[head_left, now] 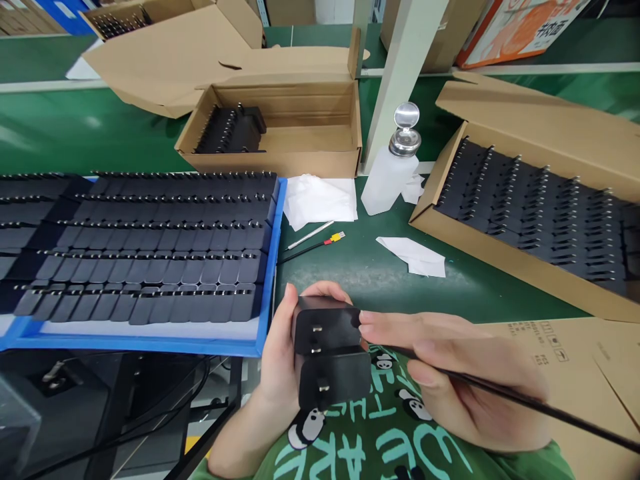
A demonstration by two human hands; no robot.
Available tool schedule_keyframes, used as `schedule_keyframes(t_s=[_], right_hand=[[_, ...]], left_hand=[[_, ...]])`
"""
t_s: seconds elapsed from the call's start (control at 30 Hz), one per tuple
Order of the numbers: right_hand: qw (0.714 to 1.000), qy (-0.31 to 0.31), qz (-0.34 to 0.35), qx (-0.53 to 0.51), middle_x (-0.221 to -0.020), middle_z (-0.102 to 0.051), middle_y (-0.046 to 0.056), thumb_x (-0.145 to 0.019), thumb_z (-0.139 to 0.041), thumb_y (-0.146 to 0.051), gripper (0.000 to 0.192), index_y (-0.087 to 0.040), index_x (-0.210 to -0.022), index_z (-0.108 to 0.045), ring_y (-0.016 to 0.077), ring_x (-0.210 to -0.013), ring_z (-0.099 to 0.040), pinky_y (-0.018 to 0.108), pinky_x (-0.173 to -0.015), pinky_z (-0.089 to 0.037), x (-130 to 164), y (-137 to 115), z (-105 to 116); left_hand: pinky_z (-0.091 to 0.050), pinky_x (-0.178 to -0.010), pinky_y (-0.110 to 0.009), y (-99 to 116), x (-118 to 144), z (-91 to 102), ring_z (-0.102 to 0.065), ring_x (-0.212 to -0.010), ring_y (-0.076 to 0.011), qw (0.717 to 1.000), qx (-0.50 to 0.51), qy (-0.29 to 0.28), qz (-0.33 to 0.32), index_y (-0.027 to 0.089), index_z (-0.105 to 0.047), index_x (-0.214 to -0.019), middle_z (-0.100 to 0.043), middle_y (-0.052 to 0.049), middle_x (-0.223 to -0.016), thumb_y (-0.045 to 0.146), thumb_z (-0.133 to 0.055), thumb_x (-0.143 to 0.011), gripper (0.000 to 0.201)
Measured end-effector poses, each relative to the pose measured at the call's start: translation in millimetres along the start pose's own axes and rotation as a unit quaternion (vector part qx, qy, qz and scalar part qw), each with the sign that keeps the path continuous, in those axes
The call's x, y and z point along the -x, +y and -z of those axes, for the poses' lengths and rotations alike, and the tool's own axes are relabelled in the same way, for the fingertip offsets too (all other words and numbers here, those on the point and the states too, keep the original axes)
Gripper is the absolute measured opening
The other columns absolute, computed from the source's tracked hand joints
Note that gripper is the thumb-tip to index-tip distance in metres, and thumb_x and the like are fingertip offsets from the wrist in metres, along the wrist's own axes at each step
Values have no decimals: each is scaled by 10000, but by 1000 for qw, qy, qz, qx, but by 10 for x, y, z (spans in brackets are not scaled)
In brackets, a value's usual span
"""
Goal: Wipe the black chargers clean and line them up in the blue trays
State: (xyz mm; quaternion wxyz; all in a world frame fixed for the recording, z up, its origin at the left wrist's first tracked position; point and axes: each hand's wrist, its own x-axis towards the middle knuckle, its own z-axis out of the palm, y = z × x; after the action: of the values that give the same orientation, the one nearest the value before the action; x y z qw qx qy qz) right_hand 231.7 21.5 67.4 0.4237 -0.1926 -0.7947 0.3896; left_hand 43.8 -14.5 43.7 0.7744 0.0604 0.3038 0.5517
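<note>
My left hand (283, 360) is wrapped round black plug adapters (327, 330), stacked against each other with metal prongs facing up. At least two of them show. My right hand (465, 373) is beside them, its fingertips touching or almost touching their right side. Between its thumb and fingers runs a long thin black cable (530, 401), which trails off to the right edge. Some blur covers the right hand. Just beyond the hands, a cable with a yellow USB plug (336, 237) and a white pen-like stick (311, 235) lie on the green table (320, 280).
At left, a blue-edged tray (267, 300) holds rows of black adapters. An open carton (310, 163) with some adapters stands behind; another carton (500, 260) at right is packed with them. A white pump bottle (387, 177), white papers (320, 200) and flat cardboard (575, 373) are nearby.
</note>
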Motion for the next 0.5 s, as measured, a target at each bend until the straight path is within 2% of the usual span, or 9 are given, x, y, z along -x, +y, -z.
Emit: schedule_keyframes(t_s=[0.23, 0.43, 0.5], right_hand=[[1000, 7, 8, -11, -1288, -709, 79, -946, -575, -20, 557, -236, -1451, -480, 199, -1194, -681, 314, -949, -640, -9, -28, -3], [998, 66, 6, 23, -1187, -756, 51, -1030, -509, -159, 425, -294, -1433, -494, 189, -1065, -740, 292, -893, -659, 71, 9, -85], [998, 62, -2, 31, -1179, -759, 39, -1032, -515, -180, 414, -311, -1425, -504, 191, -1050, -745, 278, -885, -658, 77, 6, -88]], left_hand=[[-580, -621, -288, -11, 28, 6, -703, -644, -195, 1000, -3, -9, 2, 165, -696, -915, -701, -39, -819, 612, -646, -881, 451], [-584, -619, -257, -4, 51, -18, -704, -687, -173, 1000, 15, -19, -1, 153, -691, -927, -693, -31, -869, 585, -666, -882, 435], [-584, -621, -255, -10, 55, -18, -703, -694, -172, 1000, 14, -20, -3, 152, -689, -920, -691, -32, -868, 580, -661, -887, 430]])
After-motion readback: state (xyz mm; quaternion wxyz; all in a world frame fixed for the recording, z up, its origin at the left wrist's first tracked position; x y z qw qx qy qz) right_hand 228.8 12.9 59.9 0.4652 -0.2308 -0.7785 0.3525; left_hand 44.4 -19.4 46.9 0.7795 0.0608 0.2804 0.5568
